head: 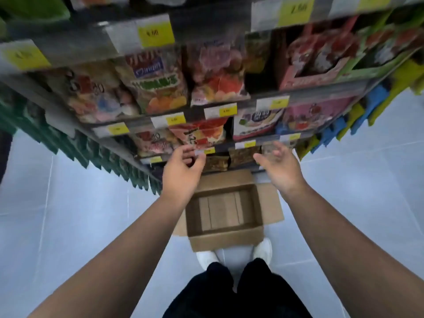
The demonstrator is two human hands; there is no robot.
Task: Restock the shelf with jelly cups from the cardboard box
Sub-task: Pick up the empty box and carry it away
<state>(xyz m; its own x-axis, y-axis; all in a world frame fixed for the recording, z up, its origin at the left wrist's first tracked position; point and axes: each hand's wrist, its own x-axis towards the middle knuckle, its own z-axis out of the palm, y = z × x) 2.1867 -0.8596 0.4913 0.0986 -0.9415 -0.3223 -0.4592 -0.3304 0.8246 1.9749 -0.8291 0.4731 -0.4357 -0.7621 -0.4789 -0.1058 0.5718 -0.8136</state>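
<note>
Head view, looking down: the cardboard box [226, 242] sits open on the pale tiled floor [80, 214] at picture centre, flaps spread, its bare bottom flaps showing. At 6 o'clock of the box are white shoes [263, 249] and dark trousers [229, 290].

At 12 o'clock rises the shelf [309, 88], tiered and packed with jelly cup bags [215, 72] printed with fruit. One bag [158, 83] carries large green letters that look like "YUMMY'S", though blur leaves the reading unsure, with a blue label above it too smeared to read. Yellow price tags [156, 33] line every shelf edge; the nearest large one ends in ".00", the rest are illegible.

The left hand [181, 173] is at 11 o'clock of the box, just under a red bag [202, 133] on a lower tier. Its fingers [187, 151] are loosely curled toward the thumb with a gap between, gripping nothing; whether they touch the shelf edge cannot be told.

The right hand [278, 167] is at 1 o'clock of the box, palm turned inward, its fingers [278, 149] relaxed and slightly spread, motion-blurred, in front of brown packs [243, 154] on the lowest tier.
</note>
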